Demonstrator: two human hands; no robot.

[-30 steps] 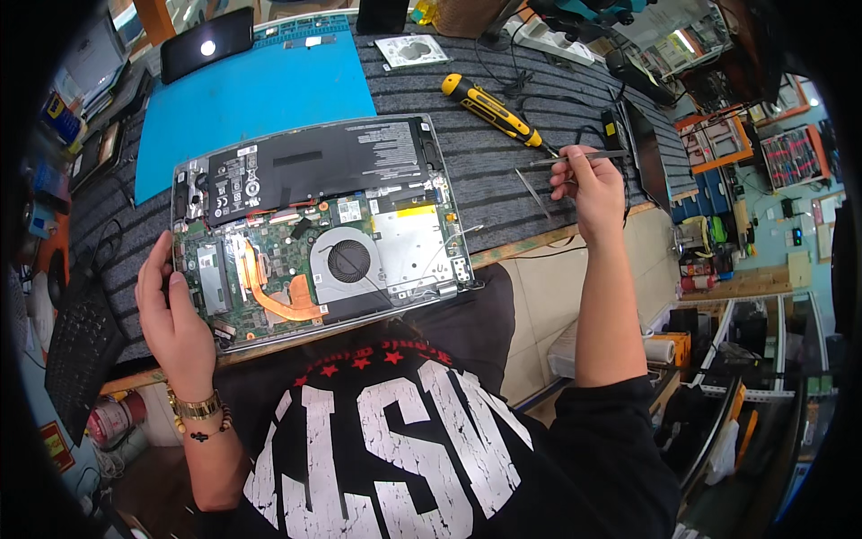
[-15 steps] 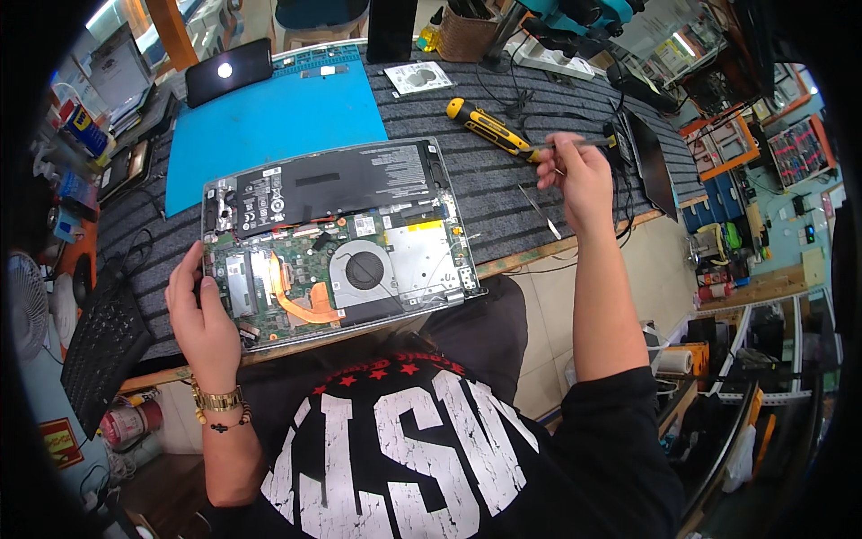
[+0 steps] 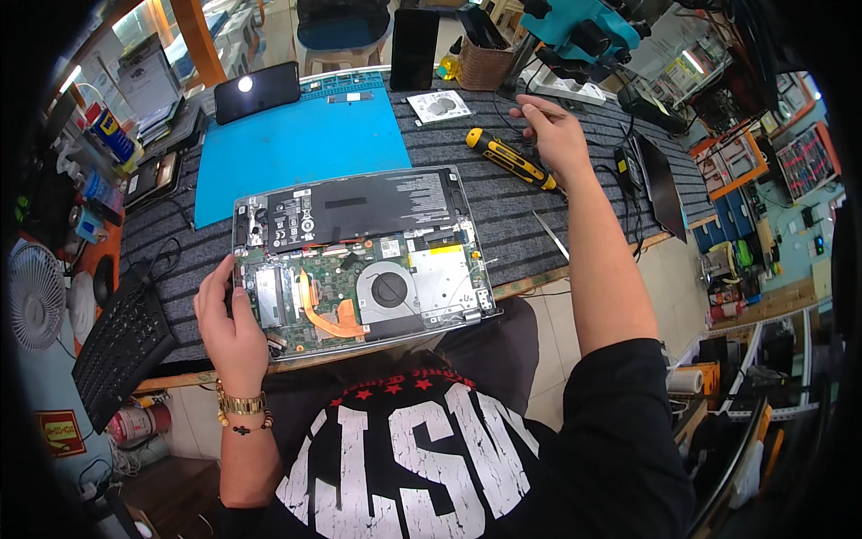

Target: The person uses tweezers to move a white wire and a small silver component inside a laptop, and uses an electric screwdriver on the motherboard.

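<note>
An opened laptop base (image 3: 449, 310) lies at the table's front edge, its inside facing up. It shows a black battery (image 3: 359, 208), a round fan (image 3: 388, 287), a copper heat pipe (image 3: 334, 322) and a green board. My left hand (image 3: 232, 314) grips the laptop's left edge, thumb near the corner. My right hand (image 3: 555, 136) is raised beyond the laptop to the right, fingers pinched together; a thin dark thing seems to show between them, too small to name. Below it lie a yellow-and-black screwdriver (image 3: 510, 159) and a thin pointed metal tool (image 3: 551, 234).
A blue mat (image 3: 296, 135) lies behind the laptop, with a phone (image 3: 257, 93) at its far left. Farther back are a hard drive (image 3: 439, 108), a wicker basket (image 3: 485, 65) and a teal microscope (image 3: 584, 36). A black keyboard (image 3: 121, 337) sits left; cables (image 3: 620, 193) run at right.
My right hand has moved away from me, up past the screwdriver's handle, where it had held a thin grey tool. My left hand stays at the laptop's edge. The whole view has shifted slightly.
</note>
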